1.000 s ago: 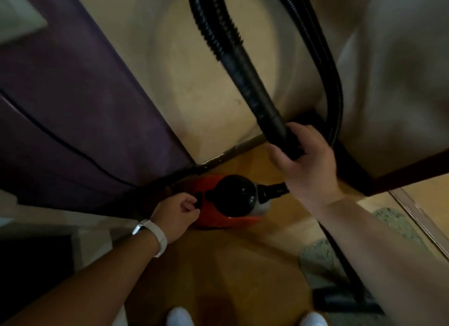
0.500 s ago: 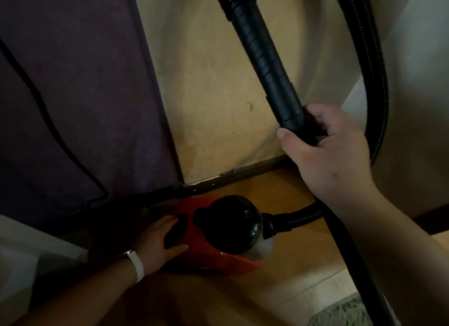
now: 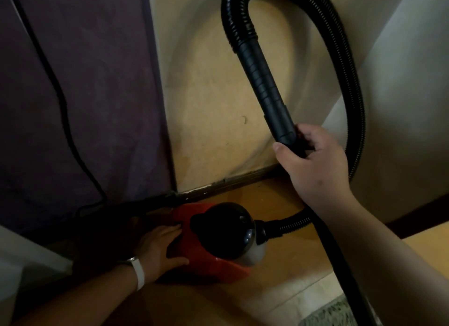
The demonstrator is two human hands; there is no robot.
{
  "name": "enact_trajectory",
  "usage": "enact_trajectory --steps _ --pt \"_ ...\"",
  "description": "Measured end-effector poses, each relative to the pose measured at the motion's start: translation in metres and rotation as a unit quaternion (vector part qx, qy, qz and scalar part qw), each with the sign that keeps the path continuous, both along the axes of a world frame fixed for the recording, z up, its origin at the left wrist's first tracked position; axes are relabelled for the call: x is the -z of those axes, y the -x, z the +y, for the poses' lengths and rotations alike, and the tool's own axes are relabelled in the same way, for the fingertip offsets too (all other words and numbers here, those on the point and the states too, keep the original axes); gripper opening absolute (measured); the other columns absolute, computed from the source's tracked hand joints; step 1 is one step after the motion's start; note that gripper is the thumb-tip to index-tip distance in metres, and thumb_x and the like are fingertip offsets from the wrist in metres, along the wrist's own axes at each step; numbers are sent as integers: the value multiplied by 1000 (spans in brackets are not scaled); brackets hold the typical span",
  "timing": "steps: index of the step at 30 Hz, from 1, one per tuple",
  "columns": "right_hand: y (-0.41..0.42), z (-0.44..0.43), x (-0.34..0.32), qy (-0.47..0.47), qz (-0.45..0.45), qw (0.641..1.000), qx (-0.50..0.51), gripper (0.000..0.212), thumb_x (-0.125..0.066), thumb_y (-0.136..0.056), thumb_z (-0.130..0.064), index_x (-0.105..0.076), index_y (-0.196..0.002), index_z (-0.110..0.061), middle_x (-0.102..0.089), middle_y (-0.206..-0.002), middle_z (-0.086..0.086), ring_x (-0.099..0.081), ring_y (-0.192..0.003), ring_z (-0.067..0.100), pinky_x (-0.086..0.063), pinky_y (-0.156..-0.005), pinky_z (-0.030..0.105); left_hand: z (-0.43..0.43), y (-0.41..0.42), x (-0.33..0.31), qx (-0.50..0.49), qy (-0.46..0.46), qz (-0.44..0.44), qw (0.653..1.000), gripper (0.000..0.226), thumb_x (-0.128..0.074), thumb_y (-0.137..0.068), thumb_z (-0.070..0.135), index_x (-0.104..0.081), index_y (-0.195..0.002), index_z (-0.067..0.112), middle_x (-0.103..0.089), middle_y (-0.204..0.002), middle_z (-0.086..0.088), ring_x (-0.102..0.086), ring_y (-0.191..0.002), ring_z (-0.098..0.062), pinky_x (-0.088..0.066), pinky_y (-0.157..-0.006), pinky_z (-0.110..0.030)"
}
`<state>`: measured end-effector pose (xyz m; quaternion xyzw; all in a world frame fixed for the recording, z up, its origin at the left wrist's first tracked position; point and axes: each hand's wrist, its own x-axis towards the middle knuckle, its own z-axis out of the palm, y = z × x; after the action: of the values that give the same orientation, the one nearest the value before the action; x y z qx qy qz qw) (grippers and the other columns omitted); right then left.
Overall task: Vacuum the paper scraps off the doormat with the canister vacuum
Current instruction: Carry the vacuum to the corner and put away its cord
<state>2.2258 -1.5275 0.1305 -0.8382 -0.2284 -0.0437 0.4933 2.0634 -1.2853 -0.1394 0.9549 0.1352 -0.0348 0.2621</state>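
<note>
A small red canister vacuum (image 3: 218,262) with a black domed top sits on the wooden floor by the wall. My left hand (image 3: 160,246) lies on its rear end, fingers spread over the red body and thumb along its lower edge. My right hand (image 3: 313,163) grips the black rigid wand (image 3: 269,92) near its lower end. A black ribbed hose (image 3: 352,87) loops up from the wand, down the right side and into the canister's front. A corner of the grey-green doormat (image 3: 332,313) shows at the bottom right; no paper scraps are visible on it.
A dark purple panel (image 3: 85,95) stands at the left with a black power cord (image 3: 63,107) running down it to the floor. A beige wall (image 3: 213,107) with a dark baseboard is straight ahead. A pale wall (image 3: 408,107) closes the right side.
The view has moved closer and lower. My left hand has gone from a fist by the canister's rear to lying spread on its back end. My right hand keeps its hold on the wand.
</note>
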Motion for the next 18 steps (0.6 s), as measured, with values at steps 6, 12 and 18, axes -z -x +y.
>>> enact_trajectory --steps 6,12,18 --pt "4 1 -3 5 -5 1000 5 29 -73 -89 -31 -50 -87 -48 -62 -102 -16 -61 -91 0 -46 -69 12 -3 3 -9 -1 -20 25 999 133 -9 -38 103 -36 -146 31 -23 -148 26 -36 -134 -9 -22 -107 -21" --pt "5 2 -1 -4 -1 1000 7 27 -74 -89 -30 -51 -85 -45 -64 -102 -14 -61 -91 2 -45 -69 12 -5 1 -28 7 -21 29 999 123 -31 -41 98 -45 -142 28 -34 -151 12 -35 -137 -13 -25 -113 -26" --pt "3 0 3 9 -13 1000 14 21 -73 -88 -34 -54 -90 -43 -65 -107 -8 -62 -96 7 -50 -77 19 -14 -8 -62 -54 37 -93 993 62 -74 -70 49 -61 -125 23 -50 -124 13 -55 -109 -9 -44 -96 -25"
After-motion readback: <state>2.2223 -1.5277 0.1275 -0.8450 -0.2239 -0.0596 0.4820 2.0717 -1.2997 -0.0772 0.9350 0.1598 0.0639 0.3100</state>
